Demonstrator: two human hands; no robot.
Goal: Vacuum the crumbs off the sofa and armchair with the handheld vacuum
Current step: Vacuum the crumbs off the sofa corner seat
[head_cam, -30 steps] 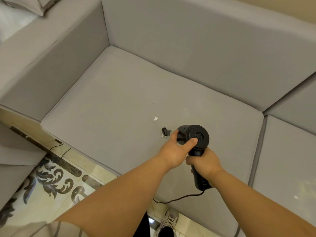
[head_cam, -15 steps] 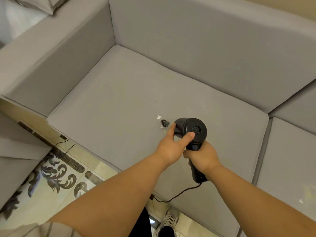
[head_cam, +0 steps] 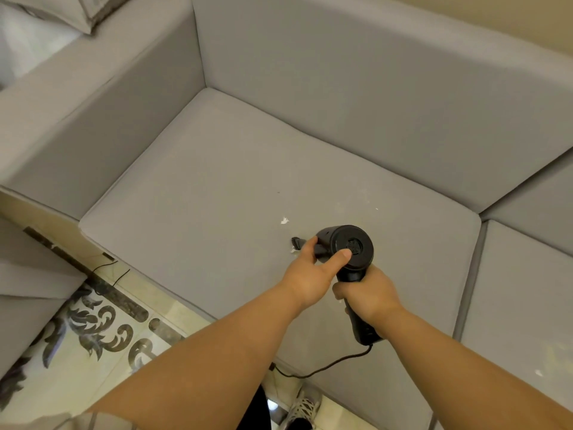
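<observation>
Both hands on the handheld vacuum [head_cam: 348,248], nozzle down on the sofa seat cushion [head_cam: 217,187].

We had the right hand [head_cam: 370,294] wrapped around the grip; the left hand [head_cam: 310,273] cupped the barrel, thumb on the round rear cap. 1 white crumb [head_cam: 284,220] lay just beyond the left fingertips, another [head_cam: 293,250] at the nozzle tip. Cord [head_cam: 322,367] trailed back under our right wrist.

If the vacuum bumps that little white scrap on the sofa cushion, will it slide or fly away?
The white scrap looks thin and ragged like torn paper, so it is probably very light and floppy. It lies loose on the seat cushion, so the vacuum's nozzle would likely flick it.
</observation>
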